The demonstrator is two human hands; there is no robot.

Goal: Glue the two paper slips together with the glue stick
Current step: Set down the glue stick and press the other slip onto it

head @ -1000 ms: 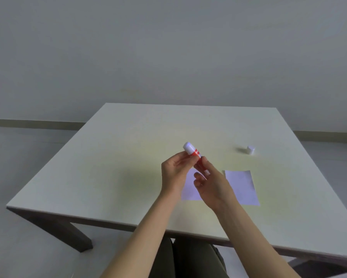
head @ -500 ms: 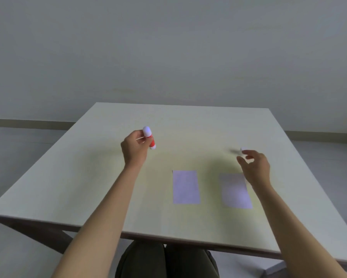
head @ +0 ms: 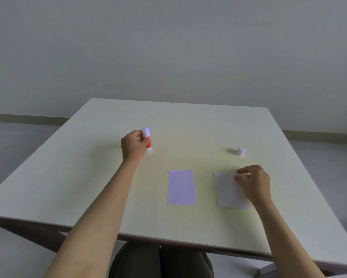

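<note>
Two white paper slips lie flat side by side on the table (head: 88, 177). The left slip (head: 181, 187) is untouched. On the right slip (head: 227, 190), my right hand (head: 253, 182) rests at the top right corner, fingertips pinched at the paper's edge. My left hand (head: 133, 146) holds the red and white glue stick (head: 147, 139) upright, its base on or just above the table, left of and beyond the slips. The stick's white cap (head: 241, 151) stands alone beyond the right slip.
The table's near edge runs just below my forearms, with my legs under it. A wall stands beyond the far edge. A white object (head: 264, 267) lies on the floor at the lower right.
My hands have separated. The left one carried the glue stick left and lowered it to the table. The right one swung past the cap and came down onto the right slip's corner.
</note>
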